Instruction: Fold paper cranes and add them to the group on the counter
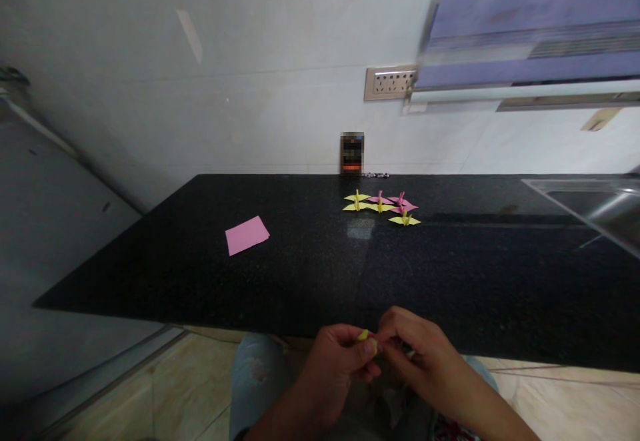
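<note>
Just in front of the counter's near edge, my left hand [345,354] is closed on a small folded piece of yellow paper [363,335], most of it hidden by the fingers. Touching the left fingertips, my right hand [417,344] pinches at the paper's right side. Several folded paper cranes, yellow ones [357,206] and pink ones [401,199], stand in a cluster on the black counter. To the left lies a small stack of pink paper [247,235], flat on the counter.
The black countertop [300,281] runs along a white tiled wall. A phone-like device [352,154] leans on the wall behind the cranes, a beaded strap [376,175] beside it. A metal sink [600,204] is at the right. A socket panel [393,83] is on the wall.
</note>
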